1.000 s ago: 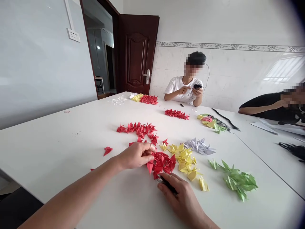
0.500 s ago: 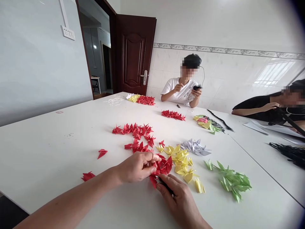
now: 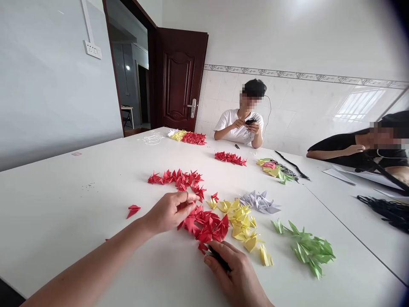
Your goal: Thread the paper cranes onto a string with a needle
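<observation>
Red folded paper pieces [image 3: 209, 224] lie in a cluster on the white table [image 3: 153, 273]. Above the cluster's left side is my left hand [image 3: 171, 213], its thumb and fingers pinched together; what they hold, if anything, I cannot make out. My right hand [image 3: 234, 270] is closed around a small black tool [image 3: 220, 257], whose tip is at the cluster's near edge. Yellow folded pieces [image 3: 243, 221] lie just right of the red ones, with white ones [image 3: 260, 201] behind them and green ones [image 3: 311, 247] farther right.
More red pieces [image 3: 175, 178] lie farther back, and a lone one [image 3: 133, 210] is at the left. A person in white [image 3: 238, 128] sits across, holding black thread. Another person in black [image 3: 335, 145] sits at the right, near papers and a black cord bundle [image 3: 383, 209].
My left hand has moved left and slightly up from beside the tool's tip. My right hand still holds the tool, slightly lower. The person across has brought both hands together at the black thread.
</observation>
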`<state>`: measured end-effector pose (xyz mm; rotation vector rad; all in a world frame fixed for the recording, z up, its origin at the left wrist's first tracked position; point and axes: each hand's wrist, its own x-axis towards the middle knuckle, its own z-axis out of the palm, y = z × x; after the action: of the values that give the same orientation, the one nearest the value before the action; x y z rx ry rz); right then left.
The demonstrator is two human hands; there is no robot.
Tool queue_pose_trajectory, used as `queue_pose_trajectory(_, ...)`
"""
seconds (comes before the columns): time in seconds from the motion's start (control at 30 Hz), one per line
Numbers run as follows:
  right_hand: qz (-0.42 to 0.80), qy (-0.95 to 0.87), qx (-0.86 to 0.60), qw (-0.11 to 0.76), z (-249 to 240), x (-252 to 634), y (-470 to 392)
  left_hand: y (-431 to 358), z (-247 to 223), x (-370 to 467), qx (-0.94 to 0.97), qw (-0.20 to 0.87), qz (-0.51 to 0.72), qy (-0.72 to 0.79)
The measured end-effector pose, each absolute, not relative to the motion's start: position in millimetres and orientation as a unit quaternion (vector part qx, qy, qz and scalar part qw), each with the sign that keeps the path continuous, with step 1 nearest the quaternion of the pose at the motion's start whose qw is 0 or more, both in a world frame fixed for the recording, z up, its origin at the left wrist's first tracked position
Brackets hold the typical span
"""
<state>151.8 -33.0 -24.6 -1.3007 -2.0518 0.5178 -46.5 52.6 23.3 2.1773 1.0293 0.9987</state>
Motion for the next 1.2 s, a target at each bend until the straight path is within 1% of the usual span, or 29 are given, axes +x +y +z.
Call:
queue_pose_trajectory(0.1, 0.205, -0.788, -0.495, 0.303, -25, 152, -32, 68, 22, -61, 0.797, 0.201, 0.391, 0.414)
queue_pose_trajectory(0.17, 0.205, -0.789, -0.495, 0.300, -26, 152, -31, 74, 22, -67, 0.795, 0.184, 0.381, 0.434)
queue_pose_trajectory(0.37, 0.184, -0.794, -0.490, 0.307, -28, 152, -32, 74, 23, -70, 0.823, 0.179, 0.318, 0.435)
queue_pose_trajectory(0.5, 0.170, -0.799, -0.491, 0.304, -28, 153, -32, 75, 28, -72, 0.806, 0.212, 0.324, 0.447)
queue_pose_trajectory(0.6, 0.159, -0.804, -0.485, 0.304, -29, 155, -32, 77, 37, -88, 0.780, 0.223, 0.317, 0.490)
queue_pose_trajectory(0.77, 0.132, -0.808, -0.482, 0.313, -37, 158, -29, 76, 57, -138, 0.677, 0.228, 0.140, 0.686)
queue_pose_trajectory(0.83, 0.124, -0.810, -0.478, 0.317, -40, 159, -28, 75, 60, -152, 0.646, 0.231, 0.100, 0.721)
queue_pose_trajectory(1.0, 0.116, -0.815, -0.475, 0.310, -39, 158, -28, 79, 50, -157, 0.641, 0.247, 0.068, 0.724)
queue_pose_trajectory(1.2, 0.149, -0.809, -0.489, 0.291, -29, 154, -31, 86, 44, -147, 0.689, 0.281, 0.097, 0.661)
